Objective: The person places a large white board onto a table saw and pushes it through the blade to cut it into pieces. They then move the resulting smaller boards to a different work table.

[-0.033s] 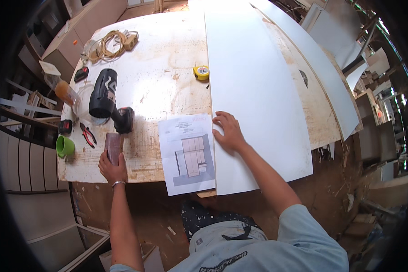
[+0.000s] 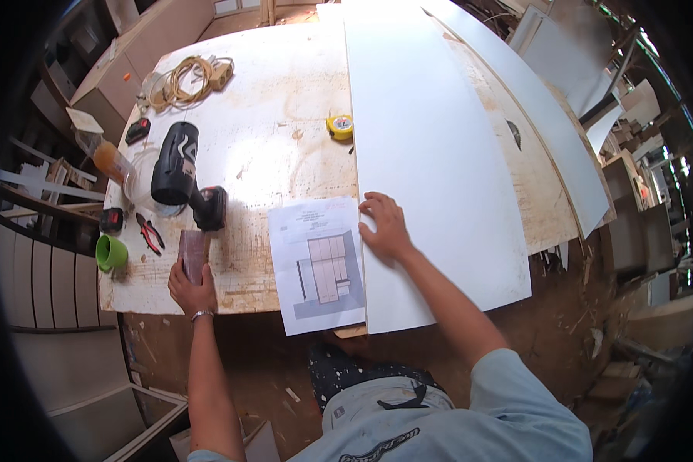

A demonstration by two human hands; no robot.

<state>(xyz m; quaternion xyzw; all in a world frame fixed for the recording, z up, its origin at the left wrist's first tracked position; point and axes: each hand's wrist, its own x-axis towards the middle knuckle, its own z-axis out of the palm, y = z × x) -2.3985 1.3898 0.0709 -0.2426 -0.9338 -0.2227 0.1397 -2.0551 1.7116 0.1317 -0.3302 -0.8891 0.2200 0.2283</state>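
While your left hand [image 2: 193, 292] wraps round the brown block [image 2: 192, 258], fingers on one side and thumb on the other, your right hand [image 2: 386, 231] lies palm down on the white board [image 2: 439, 154], its fingers loosely spread at the board's left edge. The block sticks out beyond your left hand, near the front of the bench [image 2: 262, 131]; you cannot tell whether it touches the black tool [image 2: 175, 165] just past it. Left of that hand stands the green cup [image 2: 112, 252], with the pliers [image 2: 150, 234] ahead of it, nearer the block.

Between your hands, closer to the right, the paper [image 2: 316, 269] bears a cabinet drawing and hangs slightly over the front edge. Ahead of your right hand and a little left, the yellow tape measure [image 2: 339, 128] sits beside the board. Far ahead of your left hand lies the coiled cord [image 2: 189, 83]. Well to the right of your right hand runs the narrow board [image 2: 531, 115].
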